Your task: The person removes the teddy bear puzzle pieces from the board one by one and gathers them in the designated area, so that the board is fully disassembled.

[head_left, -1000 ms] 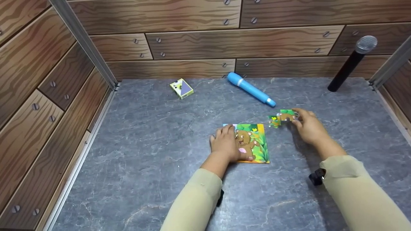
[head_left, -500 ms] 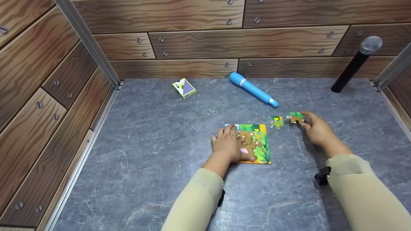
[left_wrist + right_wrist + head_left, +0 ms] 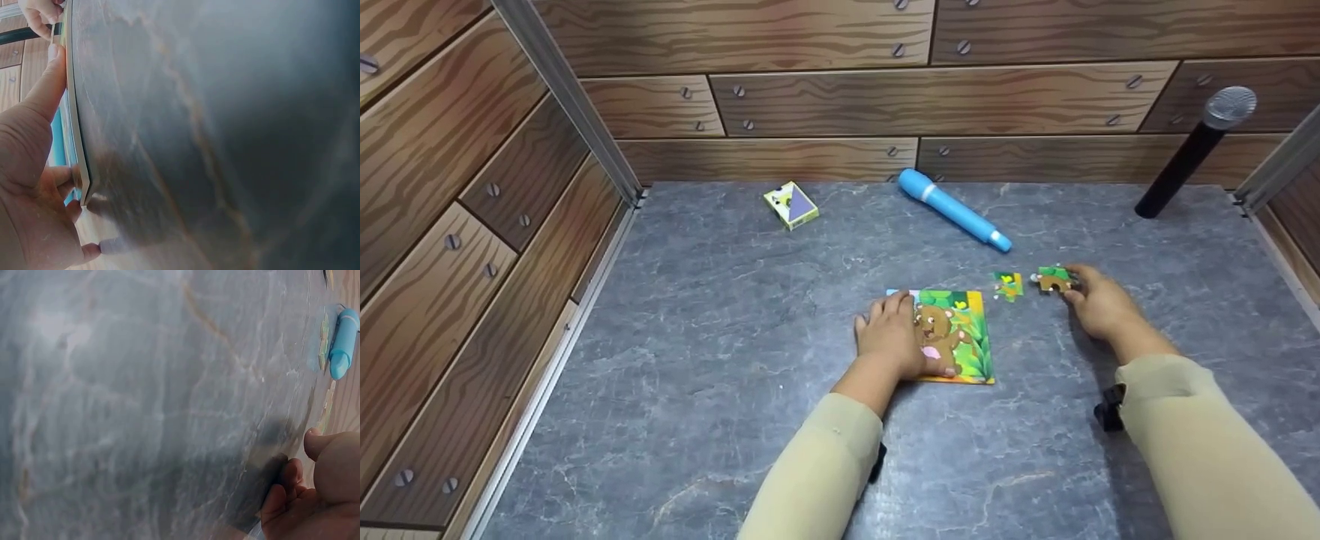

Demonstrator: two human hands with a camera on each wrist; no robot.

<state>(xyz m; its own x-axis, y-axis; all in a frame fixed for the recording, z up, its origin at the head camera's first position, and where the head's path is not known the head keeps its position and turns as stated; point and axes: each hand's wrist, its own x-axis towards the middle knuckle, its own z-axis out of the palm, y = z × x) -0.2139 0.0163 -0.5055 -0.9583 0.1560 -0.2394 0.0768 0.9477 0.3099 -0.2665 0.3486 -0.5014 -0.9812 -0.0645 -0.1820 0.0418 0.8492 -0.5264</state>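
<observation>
My left hand point(image 3: 888, 339) rests spread over the left part of a square bear jigsaw puzzle point(image 3: 971, 337), its thumb lying along the near side. In the left wrist view, some fingertips point(image 3: 91, 252) touch the grey surface past the puzzle's edge. The palm hides the left part of the picture. To the right, my right hand point(image 3: 1102, 304) pinches a small cluster of brown and green puzzle pieces point(image 3: 1054, 278) between thumb and fingers, just above or on the surface; which of these I cannot tell. Another loose puzzle piece point(image 3: 1009, 285) with a yellow patch lies between the puzzle and this hand.
Behind the loose pieces lies a blue microphone-shaped stick point(image 3: 954, 210). A black microphone point(image 3: 1192, 154) with a silver head stands at the back right. A small yellow and purple card box point(image 3: 792, 205) sits at the back left. Wood-patterned walls point(image 3: 817, 105) enclose the grey tabletop point(image 3: 720, 337).
My right hand has drawn its pieces rightward, away from the loose yellow-patched piece they were touching, leaving a gap. In the last half second they have dipped slightly. My left hand stays on the puzzle.
</observation>
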